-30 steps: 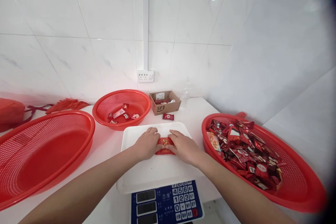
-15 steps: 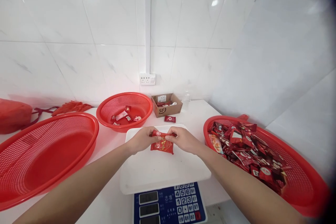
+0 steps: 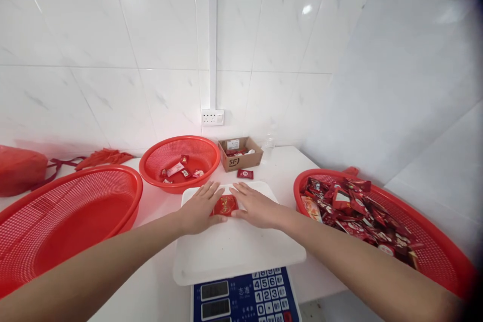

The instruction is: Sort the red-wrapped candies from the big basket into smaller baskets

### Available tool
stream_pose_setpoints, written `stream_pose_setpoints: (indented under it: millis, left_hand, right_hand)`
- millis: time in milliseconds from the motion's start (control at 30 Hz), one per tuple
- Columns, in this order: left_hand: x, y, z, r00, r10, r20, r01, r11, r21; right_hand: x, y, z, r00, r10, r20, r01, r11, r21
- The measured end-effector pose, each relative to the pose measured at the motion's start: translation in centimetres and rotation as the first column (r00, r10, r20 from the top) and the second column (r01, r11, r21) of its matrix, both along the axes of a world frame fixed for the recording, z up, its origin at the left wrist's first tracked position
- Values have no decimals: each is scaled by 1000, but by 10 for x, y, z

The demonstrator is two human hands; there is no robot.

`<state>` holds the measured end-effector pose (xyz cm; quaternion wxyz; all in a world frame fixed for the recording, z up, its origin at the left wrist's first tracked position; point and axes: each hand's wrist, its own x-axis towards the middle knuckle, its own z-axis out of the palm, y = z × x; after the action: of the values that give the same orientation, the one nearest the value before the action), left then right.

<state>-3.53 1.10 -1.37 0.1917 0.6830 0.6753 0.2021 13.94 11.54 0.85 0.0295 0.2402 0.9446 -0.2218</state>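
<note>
A small red packet [image 3: 226, 205] with gold lettering lies on the white tray [image 3: 230, 261] of a scale. My left hand [image 3: 202, 208] rests along its left side, fingers stretched out and palm down. From the other side, my right hand [image 3: 254, 205] lies over its right edge in the same flat pose. Both thumbs are at the packet's near edge, their tips close together. The hands cover the packet's two ends. Below the tray shows the scale's blue panel [image 3: 241, 294] with number keys and dark displays.
At right stands a red basket [image 3: 439, 251] heaped with wrapped packets. Another red basket [image 3: 151, 153] behind holds several small packets, beside a cardboard box [image 3: 245, 161]. One dark red packet [image 3: 245, 174] lies before the box. A large red basket [image 3: 132, 201] stands at left.
Both hands have let go of the packet's upper edge, which they were pinching. The packet now lies flatter on the tray, with the opened hands spread over its sides.
</note>
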Motion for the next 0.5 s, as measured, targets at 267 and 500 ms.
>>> stream_pose_setpoints:
  millis: [267, 500]
  left_hand:
    - [-2, 16, 12, 908, -209, -364, 171, 976, -135]
    - [7, 34, 8, 867, -417, -273, 426, 904, -28]
  right_hand:
    - [-9, 5, 2, 969, 154, 191, -171, 982, 79]
    - [-27, 6, -12, 954, 292, 73, -295, 955, 30]
